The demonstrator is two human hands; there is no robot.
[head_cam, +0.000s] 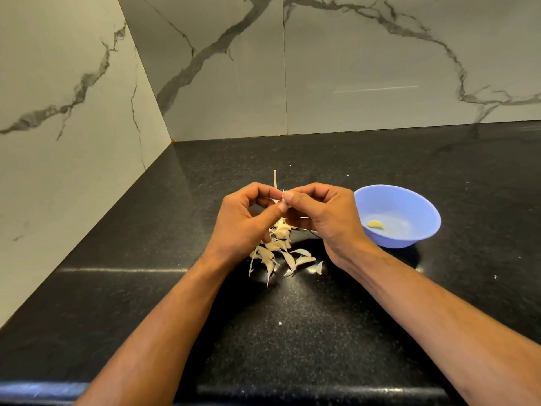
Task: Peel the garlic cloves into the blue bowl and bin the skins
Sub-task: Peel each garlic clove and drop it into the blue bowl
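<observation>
My left hand and my right hand meet above the counter, fingertips pinching a garlic clove between them; the clove is mostly hidden by the fingers. A thin strip of skin sticks up from it. Below the hands lies a heap of unpeeled garlic cloves and loose skins on the black counter. To the right stands the blue bowl with one peeled yellow clove inside.
The black speckled counter runs into a corner of marble-patterned walls at the left and back. A few tiny skin crumbs lie near the front. No bin is in view.
</observation>
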